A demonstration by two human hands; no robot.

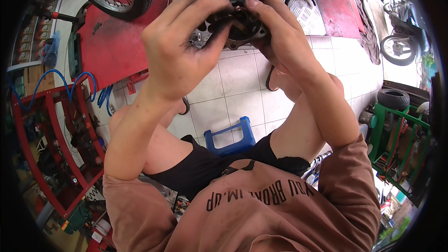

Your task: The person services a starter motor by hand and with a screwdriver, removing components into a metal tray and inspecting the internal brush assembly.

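My left hand (175, 44) and my right hand (287, 39) are raised together at the top middle, around a metal engine housing (243, 30). It has a dark round opening and a flange with bolt holes. The fingers of my right hand wrap its far and right sides, with the thumb on the upper rim. From the left, my left thumb and fingertips reach into the opening. They are bent inward against the part, and whether they pinch something small inside is hidden. Dark grease stains the fingers of both hands.
Below my hands a blue plastic stool (231, 149) stands between my legs on white tiles. Beyond are a red platform (116, 42), a motorcycle wheel (140, 2) and a tread plate (310, 21). A red rack (58, 151) flanks me left, a green rack (396, 128) right.
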